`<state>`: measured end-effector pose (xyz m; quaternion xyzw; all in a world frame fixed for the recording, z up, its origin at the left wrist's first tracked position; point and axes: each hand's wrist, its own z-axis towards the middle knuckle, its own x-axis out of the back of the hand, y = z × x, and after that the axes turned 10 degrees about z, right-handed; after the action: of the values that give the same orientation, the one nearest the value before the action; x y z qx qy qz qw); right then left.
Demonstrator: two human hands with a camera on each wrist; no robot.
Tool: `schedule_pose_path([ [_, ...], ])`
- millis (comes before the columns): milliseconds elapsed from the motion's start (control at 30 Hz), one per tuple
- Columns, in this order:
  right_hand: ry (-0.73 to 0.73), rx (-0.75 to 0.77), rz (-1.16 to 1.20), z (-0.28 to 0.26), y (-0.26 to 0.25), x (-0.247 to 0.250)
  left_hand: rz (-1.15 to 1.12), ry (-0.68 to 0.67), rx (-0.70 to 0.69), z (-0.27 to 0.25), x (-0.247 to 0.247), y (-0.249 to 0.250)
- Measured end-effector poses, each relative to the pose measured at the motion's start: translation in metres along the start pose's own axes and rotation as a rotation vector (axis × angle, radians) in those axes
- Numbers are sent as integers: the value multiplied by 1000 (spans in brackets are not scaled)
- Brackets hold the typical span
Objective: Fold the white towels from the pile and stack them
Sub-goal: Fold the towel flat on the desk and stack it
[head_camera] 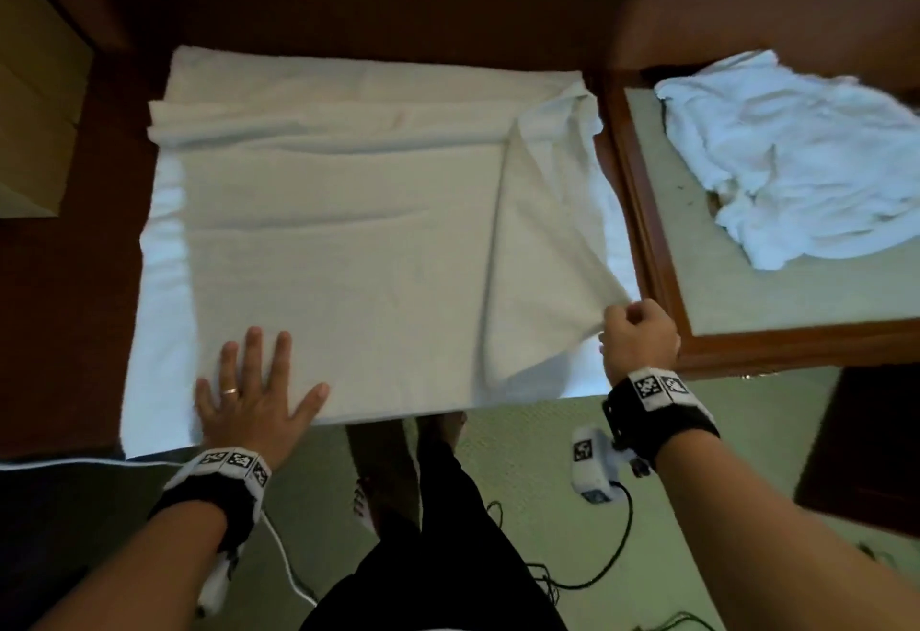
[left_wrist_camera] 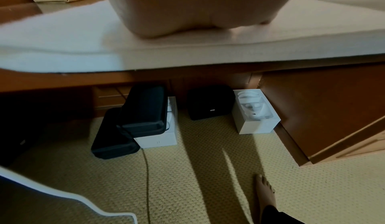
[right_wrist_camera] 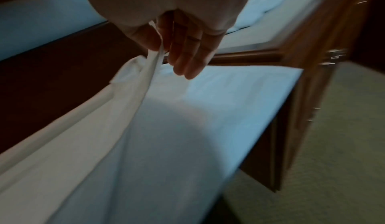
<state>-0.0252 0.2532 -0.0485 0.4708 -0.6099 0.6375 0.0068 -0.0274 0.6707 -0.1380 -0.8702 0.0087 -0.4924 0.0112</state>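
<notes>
Left hand (head_camera: 259,391) lay flat, fingers spread, pinning towel (head_camera: 348,232); right hand (head_camera: 639,334) pinched lifted corner. Weak pin risked dragging whole towel, skewing fold.

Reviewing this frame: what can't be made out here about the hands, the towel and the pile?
- Left hand fingers: left wrist view shows only the palm heel.
- Towel layer count: hidden by its top layer.
- Pile: towel count unreadable, crumpled; cut by the head view's right edge.
- Right hand pinch: blurred.
</notes>
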Motion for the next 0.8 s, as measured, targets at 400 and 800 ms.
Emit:
schedule_pose_path([
  [400,-112,140,-419,-31,90,34,38,-61,8,-1,10,5],
  [800,-370,473,-689,-12,53,4,56,27,-18,-11,5,6],
])
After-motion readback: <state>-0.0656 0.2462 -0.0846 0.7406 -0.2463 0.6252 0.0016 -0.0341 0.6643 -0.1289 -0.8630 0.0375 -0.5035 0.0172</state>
